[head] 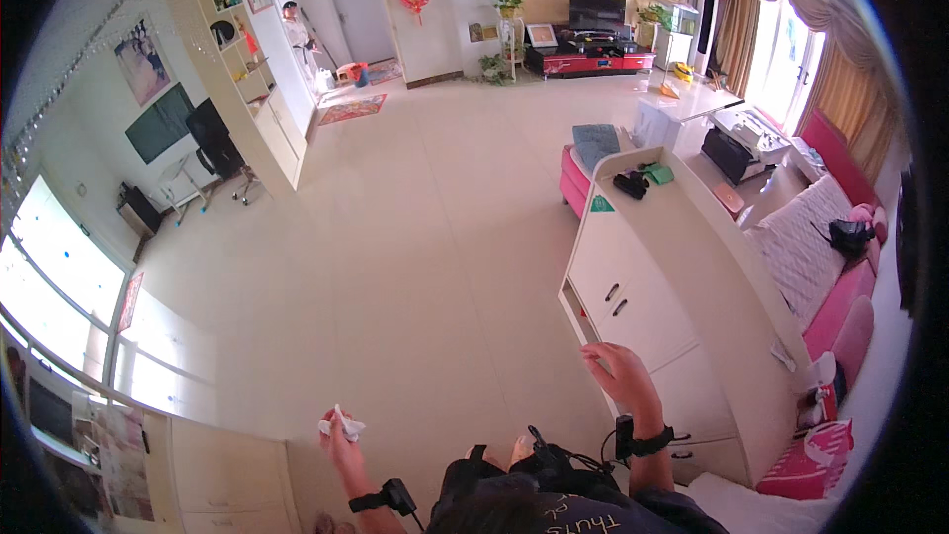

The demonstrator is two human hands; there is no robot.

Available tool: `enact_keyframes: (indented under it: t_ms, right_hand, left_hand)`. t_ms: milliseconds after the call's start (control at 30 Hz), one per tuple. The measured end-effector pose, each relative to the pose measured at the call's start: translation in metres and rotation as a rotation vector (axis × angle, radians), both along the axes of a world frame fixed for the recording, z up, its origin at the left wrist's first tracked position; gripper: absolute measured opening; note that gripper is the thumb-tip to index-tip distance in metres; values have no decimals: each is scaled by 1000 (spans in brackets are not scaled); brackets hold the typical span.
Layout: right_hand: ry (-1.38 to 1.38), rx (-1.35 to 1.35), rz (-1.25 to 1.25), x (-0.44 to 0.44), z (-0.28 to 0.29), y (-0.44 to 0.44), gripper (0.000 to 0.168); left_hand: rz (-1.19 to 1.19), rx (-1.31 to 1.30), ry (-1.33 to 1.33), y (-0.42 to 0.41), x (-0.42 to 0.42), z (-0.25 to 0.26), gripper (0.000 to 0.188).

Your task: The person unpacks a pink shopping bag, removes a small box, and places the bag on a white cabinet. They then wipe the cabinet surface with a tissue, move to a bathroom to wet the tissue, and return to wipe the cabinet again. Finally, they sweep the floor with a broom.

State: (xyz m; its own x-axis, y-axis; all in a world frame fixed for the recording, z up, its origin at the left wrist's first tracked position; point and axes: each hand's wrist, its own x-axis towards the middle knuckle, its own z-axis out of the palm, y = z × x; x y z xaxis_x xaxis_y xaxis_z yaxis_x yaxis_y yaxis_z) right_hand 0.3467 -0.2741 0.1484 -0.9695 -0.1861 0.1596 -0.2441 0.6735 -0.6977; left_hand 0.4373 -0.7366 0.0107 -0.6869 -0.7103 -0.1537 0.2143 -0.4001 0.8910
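Note:
My left hand point(342, 439) is low in the picture, its fingers closed on a crumpled white tissue or cloth point(343, 424). To the right, my right hand point(615, 371) is raised with its fingers slightly bent, and nothing shows in it. It appears in front of a cream cabinet point(637, 297) with dark handles; whether it touches the cabinet cannot be told. Both wrists wear black straps with small devices and cables. On the cabinet's top lie a black object point(630, 185) and a green cloth-like item point(658, 173).
Tiled floor point(385, 237) stretches ahead. A low cabinet point(230, 460) stands at lower left, a pink sofa point(838, 311) beyond the right cabinet. Farther off are a television point(597, 12) on a red and black stand, an office chair point(216, 139), and a person point(298, 37) near a doorway.

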Motion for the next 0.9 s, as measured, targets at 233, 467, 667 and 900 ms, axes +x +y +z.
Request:
enact_keyframes:
  t_ms: [233, 467, 667, 900]
  right_hand:
    - [-90, -68, -35, -21, -23, 22, 21]
    - [-102, -99, -175, -20, -29, 28, 17]
    - [-68, -79, -154, -22, -34, 19, 17]
    - [-139, -103, -122, -21, -25, 3, 20]
  left_hand:
    - [-3, -23, -37, 16, -55, 21, 20]
    - [15, -46, -88, 1, -60, 12, 18]
    - [54, -51, -99, -8, -42, 11, 18]
    - [119, -33, -99, -16, -30, 15, 18]
